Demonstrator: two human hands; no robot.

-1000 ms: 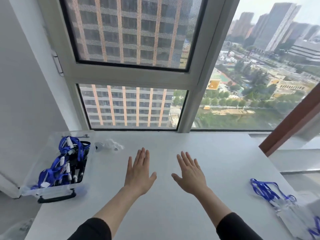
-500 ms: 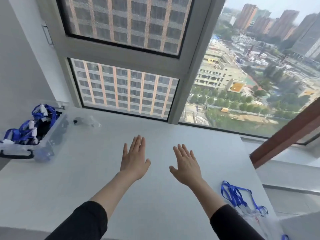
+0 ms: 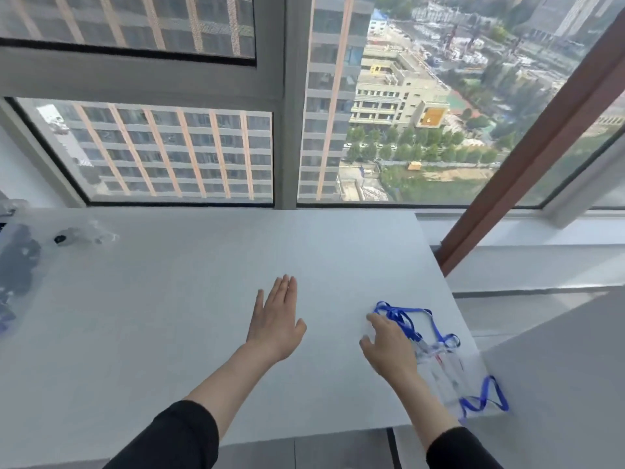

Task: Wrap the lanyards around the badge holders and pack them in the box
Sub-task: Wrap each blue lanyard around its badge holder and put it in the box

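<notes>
A pile of clear badge holders (image 3: 443,367) with blue lanyards (image 3: 406,316) lies at the table's right edge, one lanyard loop (image 3: 483,399) trailing near the front corner. My right hand (image 3: 389,350) hovers over the pile's left side, fingers bent, fingertips touching a lanyard; no grip shows. My left hand (image 3: 275,319) is flat, fingers straight, over the bare table in the middle. The clear box (image 3: 15,265) with packed blue lanyards is blurred at the far left edge.
The white table (image 3: 169,316) ends just right of the pile and drops off to a lower sill. A small clear plastic piece with a black bit (image 3: 84,233) lies at the back left. Window frames stand behind the table.
The view has swung right, pushing the box to the left edge. My right hand moved right and down onto the lanyard pile; my left hand stayed flat over the table.
</notes>
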